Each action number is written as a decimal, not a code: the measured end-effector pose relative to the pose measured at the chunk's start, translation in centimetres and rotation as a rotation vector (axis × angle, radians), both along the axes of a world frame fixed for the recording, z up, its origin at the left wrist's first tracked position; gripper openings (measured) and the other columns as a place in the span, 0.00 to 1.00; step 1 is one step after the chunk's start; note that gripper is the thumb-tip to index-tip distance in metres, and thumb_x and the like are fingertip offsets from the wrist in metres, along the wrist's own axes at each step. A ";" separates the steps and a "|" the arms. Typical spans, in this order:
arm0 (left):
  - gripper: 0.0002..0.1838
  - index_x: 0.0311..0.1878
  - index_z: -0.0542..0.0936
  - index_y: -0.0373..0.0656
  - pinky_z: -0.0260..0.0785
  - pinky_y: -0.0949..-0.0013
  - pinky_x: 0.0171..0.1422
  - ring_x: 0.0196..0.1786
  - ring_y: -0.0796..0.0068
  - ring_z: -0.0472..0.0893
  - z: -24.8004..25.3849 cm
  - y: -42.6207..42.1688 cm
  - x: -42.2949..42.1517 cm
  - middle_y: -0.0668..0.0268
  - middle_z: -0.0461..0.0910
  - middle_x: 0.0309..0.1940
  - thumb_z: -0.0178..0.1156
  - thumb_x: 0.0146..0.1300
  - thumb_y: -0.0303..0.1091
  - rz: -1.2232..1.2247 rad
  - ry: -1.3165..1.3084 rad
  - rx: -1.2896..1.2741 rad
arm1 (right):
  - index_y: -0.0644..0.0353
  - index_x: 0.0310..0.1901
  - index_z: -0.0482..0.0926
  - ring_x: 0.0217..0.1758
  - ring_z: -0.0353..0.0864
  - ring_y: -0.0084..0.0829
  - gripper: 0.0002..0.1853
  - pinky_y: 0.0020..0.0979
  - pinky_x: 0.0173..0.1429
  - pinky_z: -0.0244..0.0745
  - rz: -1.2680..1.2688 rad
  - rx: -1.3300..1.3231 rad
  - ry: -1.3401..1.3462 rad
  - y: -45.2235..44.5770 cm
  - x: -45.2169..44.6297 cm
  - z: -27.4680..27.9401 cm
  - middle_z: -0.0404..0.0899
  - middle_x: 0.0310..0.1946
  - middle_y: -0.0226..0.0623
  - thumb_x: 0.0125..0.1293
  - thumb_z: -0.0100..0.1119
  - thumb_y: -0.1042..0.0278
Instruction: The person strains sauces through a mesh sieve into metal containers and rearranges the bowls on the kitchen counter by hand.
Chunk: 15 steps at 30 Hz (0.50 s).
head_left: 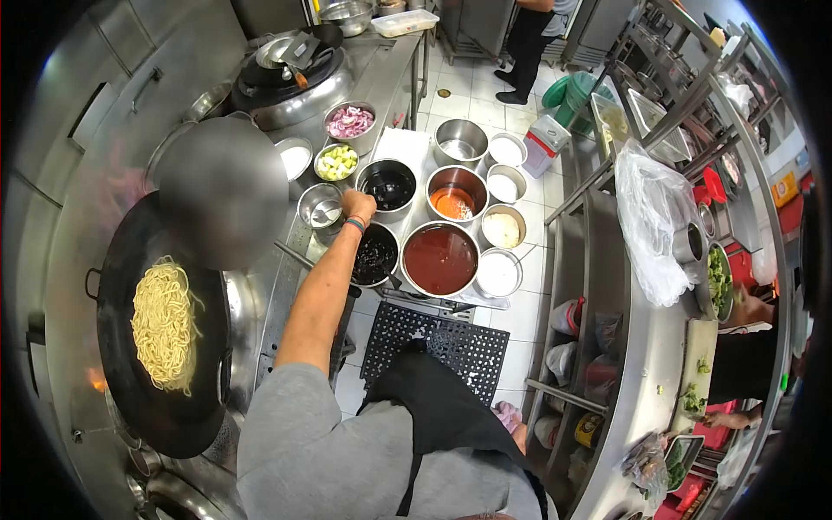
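The person (347,451) has the left arm (316,295) stretched forward, its hand, the left hand (358,205), at the near-left rim of the dark pot (397,213). That pot lies just beyond and to the right of the fingers; it is round, with no long axis, and this hand is much the nearer. The fingers look bunched, but whether they grip anything cannot be told. The right hand (520,436), far behind, is beside a pink cloth (506,415); its finger state cannot be told.

The wok (156,416), well left of the left fingers, has noodles (163,325) heaped in it. Right of them and nearer the body, the red pot (476,264) holds red-brown sauce; straight right, the orange pot (456,178) holds orange sauce. Beyond them are the onion bowl (354,139) and a bowl of green pieces (336,161). Just left is the steel cup (322,227), contents unclear.
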State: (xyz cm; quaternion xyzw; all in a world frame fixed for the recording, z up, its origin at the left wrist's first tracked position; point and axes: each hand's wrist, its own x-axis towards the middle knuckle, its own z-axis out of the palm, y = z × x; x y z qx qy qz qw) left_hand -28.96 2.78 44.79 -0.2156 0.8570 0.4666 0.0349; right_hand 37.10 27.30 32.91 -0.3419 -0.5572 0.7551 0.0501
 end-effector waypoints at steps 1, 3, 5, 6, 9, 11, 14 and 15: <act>0.08 0.30 0.83 0.27 0.77 0.58 0.24 0.24 0.55 0.85 -4.1 -1.2 -2.5 0.49 0.83 0.23 0.58 0.58 0.24 -0.155 0.051 -0.243 | 0.51 0.34 0.66 0.31 0.63 0.31 0.10 0.30 0.33 0.68 0.048 0.177 -0.045 0.1 -0.1 -0.5 0.64 0.31 0.31 0.64 0.57 0.61; 0.10 0.30 0.84 0.29 0.79 0.59 0.39 0.34 0.52 0.86 -3.5 -1.5 -2.4 0.48 0.85 0.28 0.60 0.55 0.28 -0.206 0.015 -0.279 | 0.51 0.36 0.67 0.32 0.65 0.32 0.07 0.33 0.35 0.70 -0.041 0.024 0.058 0.0 -0.3 -0.7 0.65 0.32 0.32 0.65 0.55 0.62; 0.11 0.31 0.85 0.30 0.79 0.60 0.47 0.38 0.51 0.87 -3.5 -2.2 -2.7 0.49 0.86 0.30 0.61 0.54 0.31 -0.260 -0.010 -0.317 | 0.51 0.38 0.69 0.33 0.68 0.35 0.05 0.37 0.39 0.74 -0.267 -0.494 0.194 0.0 -0.2 -0.7 0.68 0.34 0.33 0.67 0.53 0.63; 0.11 0.30 0.86 0.31 0.79 0.60 0.46 0.37 0.52 0.87 -4.1 -2.5 -3.2 0.50 0.86 0.30 0.61 0.54 0.31 -0.293 -0.018 -0.336 | 0.51 0.39 0.69 0.34 0.70 0.36 0.03 0.39 0.41 0.76 -0.411 -0.848 0.266 0.1 0.2 -1.0 0.70 0.35 0.34 0.68 0.51 0.64; 0.12 0.30 0.86 0.32 0.80 0.61 0.44 0.33 0.55 0.88 -0.4 -2.4 -1.5 0.50 0.85 0.27 0.60 0.56 0.32 -0.453 -0.043 -0.473 | 0.51 0.41 0.70 0.41 0.77 0.41 0.05 0.46 0.51 0.80 -0.345 -0.704 0.154 1.0 0.9 -3.4 0.74 0.39 0.37 0.71 0.46 0.63; 0.11 0.29 0.86 0.33 0.80 0.61 0.42 0.31 0.57 0.88 0.3 -2.0 -0.9 0.50 0.85 0.25 0.59 0.57 0.32 -0.471 -0.062 -0.475 | 0.52 0.43 0.71 0.45 0.79 0.43 0.07 0.49 0.56 0.79 -0.437 -0.745 0.024 1.1 0.9 -1.4 0.75 0.42 0.39 0.72 0.44 0.63; 0.11 0.27 0.85 0.33 0.80 0.60 0.37 0.27 0.60 0.87 -5.8 -2.8 -4.3 0.48 0.83 0.22 0.58 0.57 0.30 -0.339 -0.093 -0.298 | 0.55 0.46 0.72 0.45 0.79 0.43 0.09 0.49 0.55 0.79 -0.513 -0.759 -0.034 0.8 0.7 0.1 0.76 0.43 0.41 0.72 0.44 0.63; 0.06 0.28 0.85 0.39 0.77 0.62 0.41 0.32 0.66 0.85 -5.5 -3.1 -4.5 0.59 0.84 0.25 0.68 0.51 0.31 -0.389 -0.141 -0.370 | 0.56 0.47 0.73 0.44 0.79 0.43 0.10 0.49 0.53 0.79 -0.527 -0.754 -0.029 0.9 0.8 -0.2 0.76 0.42 0.42 0.71 0.44 0.63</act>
